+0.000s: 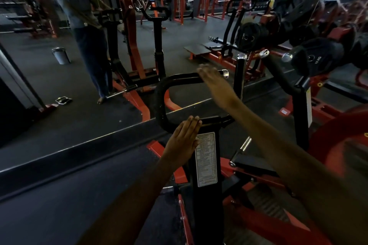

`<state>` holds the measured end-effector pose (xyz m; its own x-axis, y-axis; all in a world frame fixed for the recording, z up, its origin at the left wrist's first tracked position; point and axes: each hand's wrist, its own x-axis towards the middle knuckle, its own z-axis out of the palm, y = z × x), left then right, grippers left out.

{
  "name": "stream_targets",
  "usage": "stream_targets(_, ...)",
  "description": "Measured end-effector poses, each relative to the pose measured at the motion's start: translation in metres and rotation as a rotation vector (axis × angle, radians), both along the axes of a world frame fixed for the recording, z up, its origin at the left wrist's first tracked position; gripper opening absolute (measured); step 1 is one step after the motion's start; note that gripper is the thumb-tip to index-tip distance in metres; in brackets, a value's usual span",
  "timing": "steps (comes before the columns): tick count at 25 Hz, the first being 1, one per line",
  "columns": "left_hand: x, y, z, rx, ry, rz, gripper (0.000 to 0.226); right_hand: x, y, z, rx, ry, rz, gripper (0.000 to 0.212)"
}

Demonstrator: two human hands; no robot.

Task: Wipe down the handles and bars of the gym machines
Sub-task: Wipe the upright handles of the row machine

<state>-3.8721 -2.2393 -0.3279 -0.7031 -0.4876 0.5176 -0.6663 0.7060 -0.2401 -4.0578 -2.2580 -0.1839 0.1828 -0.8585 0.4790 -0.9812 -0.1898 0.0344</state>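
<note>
My right hand [212, 81] lies with fingers straight and empty over the top run of the black handle bar [179, 77], whose long axis stretches sideways beneath my palm toward its chrome cap just beyond my fingertips. My left hand [184, 139], flat and empty, rests nearer me against the upright post [207, 165].

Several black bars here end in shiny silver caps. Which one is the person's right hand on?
The horizontal curved handle in the middle, whose cap points right. The right hand lies over it. The upright post and the slanted padded bar further right stand untouched.
</note>
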Motion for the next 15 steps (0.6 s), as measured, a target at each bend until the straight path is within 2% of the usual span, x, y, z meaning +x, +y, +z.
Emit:
stream_targets(3, 0.0, -0.001, 0.0, -0.011, -0.05, 0.015, 0.06, -0.021, 0.023, -0.025, -0.05, -0.18, -0.111, 0.081)
stream_targets(5, 0.002, -0.003, -0.001, -0.015, -0.073, 0.014, 0.06, -0.006, 0.036, -0.051, -0.032, -0.4, -0.125, 0.077)
stream_targets(9, 0.005, 0.001, 0.013, 0.18, 0.036, -0.117, 0.056, 0.021, 0.063, -0.067, -0.158, -0.838, -0.208, 0.048)
stream_targets(11, 0.013, 0.007, 0.033, 0.335, 0.224, -0.169, 0.052, 0.036, 0.07, -0.056, -0.196, -0.916, -0.22, 0.034)
stream_targets(13, 0.026, 0.01, 0.059, 0.438, 0.387, -0.13, 0.052, 0.054, 0.075, -0.043, -0.199, -0.943, -0.185, 0.024)
stream_targets(15, 0.048, 0.009, 0.085, 0.437, 0.422, -0.032, 0.05, 0.077, 0.079, -0.033, -0.212, -0.916, -0.101, 0.022)
